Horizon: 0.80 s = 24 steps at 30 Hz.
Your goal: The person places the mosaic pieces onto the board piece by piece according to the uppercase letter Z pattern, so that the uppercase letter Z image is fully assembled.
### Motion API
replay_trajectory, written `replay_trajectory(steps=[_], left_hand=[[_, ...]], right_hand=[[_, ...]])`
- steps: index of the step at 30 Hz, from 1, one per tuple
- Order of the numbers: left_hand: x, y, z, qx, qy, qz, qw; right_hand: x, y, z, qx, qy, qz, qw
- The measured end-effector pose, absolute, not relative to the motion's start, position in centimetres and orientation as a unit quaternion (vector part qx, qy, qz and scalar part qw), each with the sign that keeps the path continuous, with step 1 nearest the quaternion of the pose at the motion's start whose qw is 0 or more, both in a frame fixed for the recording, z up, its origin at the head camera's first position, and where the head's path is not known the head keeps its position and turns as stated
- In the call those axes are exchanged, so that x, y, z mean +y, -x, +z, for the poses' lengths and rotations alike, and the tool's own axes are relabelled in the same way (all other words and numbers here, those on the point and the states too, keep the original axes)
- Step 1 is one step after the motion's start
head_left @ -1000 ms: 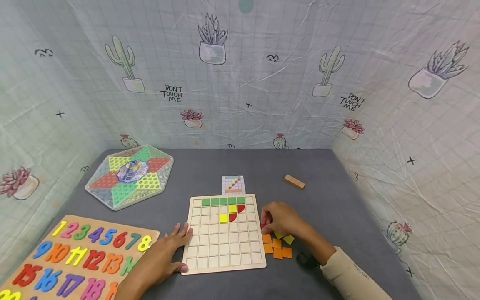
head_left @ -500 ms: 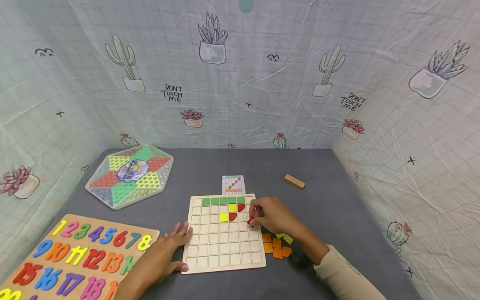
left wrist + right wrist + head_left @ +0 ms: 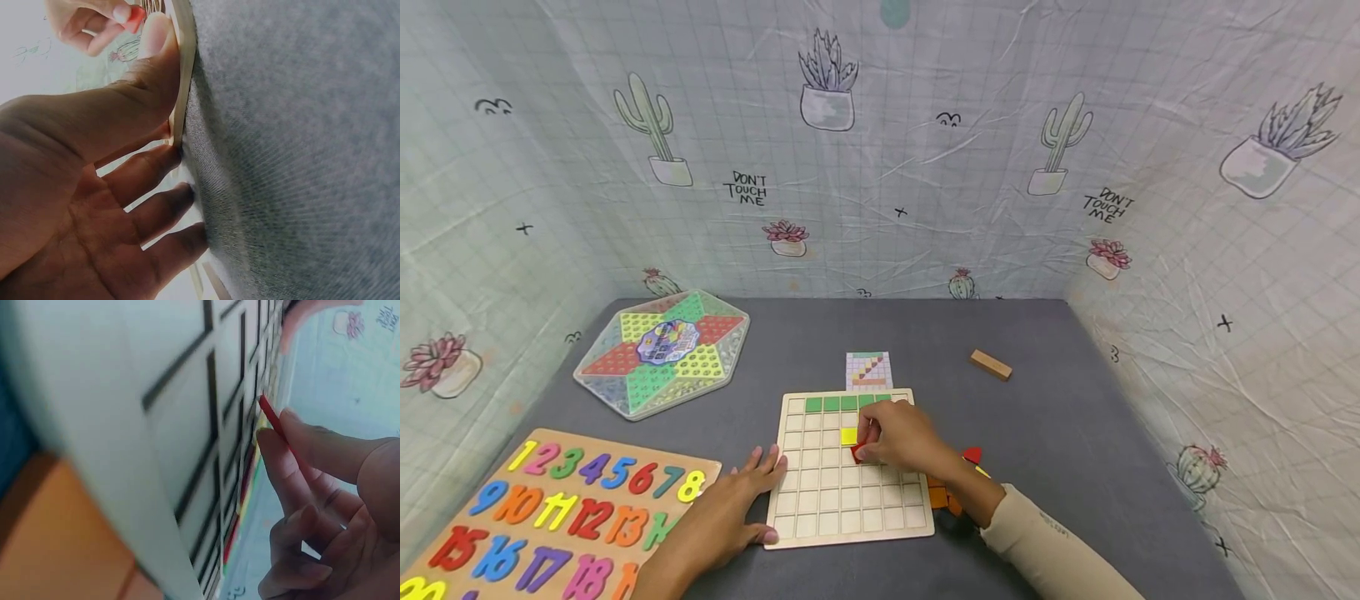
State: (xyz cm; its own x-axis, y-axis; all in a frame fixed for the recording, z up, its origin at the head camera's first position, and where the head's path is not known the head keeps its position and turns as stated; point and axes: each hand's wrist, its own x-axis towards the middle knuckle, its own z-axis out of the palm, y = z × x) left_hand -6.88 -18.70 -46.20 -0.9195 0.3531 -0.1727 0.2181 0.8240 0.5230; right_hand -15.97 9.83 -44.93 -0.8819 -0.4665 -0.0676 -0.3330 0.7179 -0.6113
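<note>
With my right hand (image 3: 898, 437) I pinch a thin, flat red tile (image 3: 857, 452) between thumb and fingertips, holding it tilted over the square, pale wooden grid board (image 3: 827, 502). The tile is just on my side of a bright yellow square tile (image 3: 848, 437) set in one of the cells; my fingers hide much of its outline, and I cannot tell whether it touches the wood. My left hand (image 3: 722, 512) has its fingers spread at the board's left edge, the thumb resting at the near left corner.

Along the far row of cells lie green square tiles (image 3: 831, 404), partly covered by my right hand. A small printed paper card (image 3: 868, 372) sits just beyond the board. Orange square tiles (image 3: 937, 497) gather at its right side, partly under my forearm, with a loose red piece (image 3: 972, 454) near them. Farther right on the dark grey tabletop (image 3: 1037, 433) is a small brown wooden block (image 3: 991, 365); at left lies a brown board of colourful numerals (image 3: 710, 468).
</note>
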Motion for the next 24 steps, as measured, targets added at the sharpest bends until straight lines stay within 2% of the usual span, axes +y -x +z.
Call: replay_trajectory(steps=[8,17,24], left_hand=[[-18.5,6.9,-46.2,0.947,-0.146,0.252,0.132],[-18.6,6.9,-46.2,0.948,-0.148,0.251,0.127],[-18.6,6.9,-46.2,0.946,-0.148,0.255,0.132]], right_hand=[[8.4,16.0,-45.3,0.937,0.197,-0.271,0.094],[7.6,16.3,-45.0,0.939,0.223,-0.247,0.090],[8.8,16.1,-44.3,0.931,0.233,-0.257,0.109]])
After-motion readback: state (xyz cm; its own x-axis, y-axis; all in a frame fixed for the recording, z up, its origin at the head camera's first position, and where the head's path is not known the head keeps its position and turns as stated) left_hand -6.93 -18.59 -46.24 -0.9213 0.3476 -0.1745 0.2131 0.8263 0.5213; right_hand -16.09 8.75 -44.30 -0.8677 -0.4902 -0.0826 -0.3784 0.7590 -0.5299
